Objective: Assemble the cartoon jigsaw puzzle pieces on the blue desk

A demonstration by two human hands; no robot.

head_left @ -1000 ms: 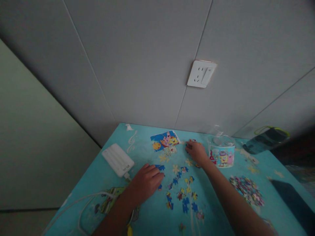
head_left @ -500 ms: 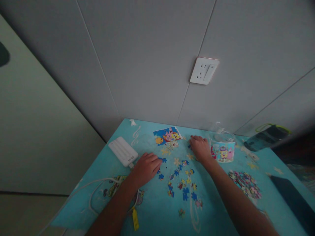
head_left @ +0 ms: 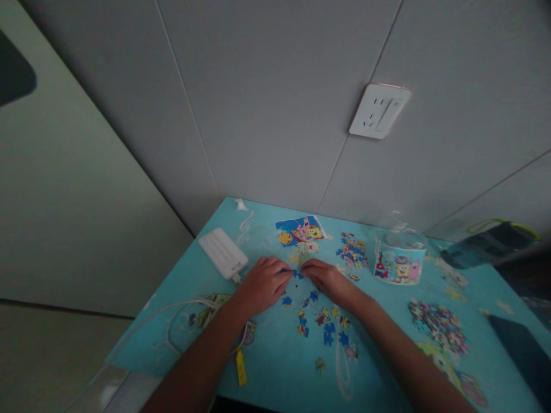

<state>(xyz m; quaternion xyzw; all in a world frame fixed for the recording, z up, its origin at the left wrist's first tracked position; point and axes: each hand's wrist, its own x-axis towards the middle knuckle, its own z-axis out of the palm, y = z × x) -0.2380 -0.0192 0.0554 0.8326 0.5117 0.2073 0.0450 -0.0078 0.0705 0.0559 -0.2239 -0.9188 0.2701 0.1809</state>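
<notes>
My left hand point(head_left: 266, 283) has its fingers closed on a blue jigsaw puzzle piece point(head_left: 284, 271). Facing it, my right hand point(head_left: 326, 276) is closed too, its fingertips at the blue jigsaw pieces point(head_left: 298, 275) between the hands; the fingers partly cover what they pinch. Several loose blue and yellow pieces point(head_left: 329, 332) lie spread below the hands. Beyond my right hand is a small heap of mostly blue pieces point(head_left: 352, 251). A cartoon picture card point(head_left: 300, 230) lies behind both hands.
A white power bank point(head_left: 223, 252) with a cable lies left. On the right are a clear cartoon-printed tub point(head_left: 399, 265), a large pile of pieces point(head_left: 438, 324), a dark bottle point(head_left: 486, 248) and a dark flat slab point(head_left: 522, 350). The wall with a socket point(head_left: 379, 110) borders the table's back.
My right hand has come back from the heap beside the tub to the middle, close to my left hand, uncovering that heap. The camera view has shifted slightly.
</notes>
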